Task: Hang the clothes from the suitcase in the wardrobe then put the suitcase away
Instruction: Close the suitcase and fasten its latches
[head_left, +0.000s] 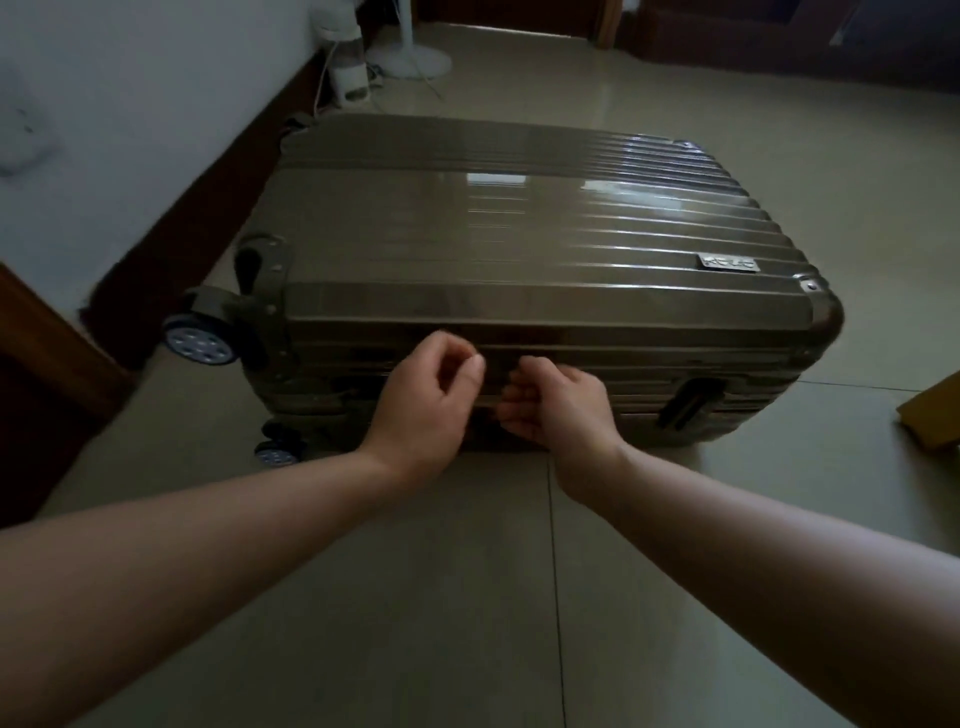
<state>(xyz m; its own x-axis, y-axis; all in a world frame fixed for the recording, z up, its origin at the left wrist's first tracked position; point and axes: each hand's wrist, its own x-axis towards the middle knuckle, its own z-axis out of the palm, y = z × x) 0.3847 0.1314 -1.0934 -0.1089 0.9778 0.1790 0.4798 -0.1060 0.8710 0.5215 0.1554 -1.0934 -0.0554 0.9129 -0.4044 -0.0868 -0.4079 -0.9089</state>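
A glossy olive-brown hard-shell suitcase (519, 234) lies flat and closed on the tiled floor, its wheels (200, 340) pointing left and a side handle (688, 405) at the near right. Both my hands are at the middle of its near side, on either side of a small dark fastening (497, 376) on the seam. My left hand (431, 400) pinches thumb and forefinger together at that seam. My right hand (558, 408) has its fingers curled in against the same spot. What the fingers hold is mostly hidden. No clothes or wardrobe are in view.
A white wall with a dark skirting board (171, 249) runs along the left. A white fan base (410, 57) and a white appliance (345, 67) stand behind the suitcase. A cardboard piece (932, 421) lies at the right edge. Dark wood furniture (31, 364) is at the left.
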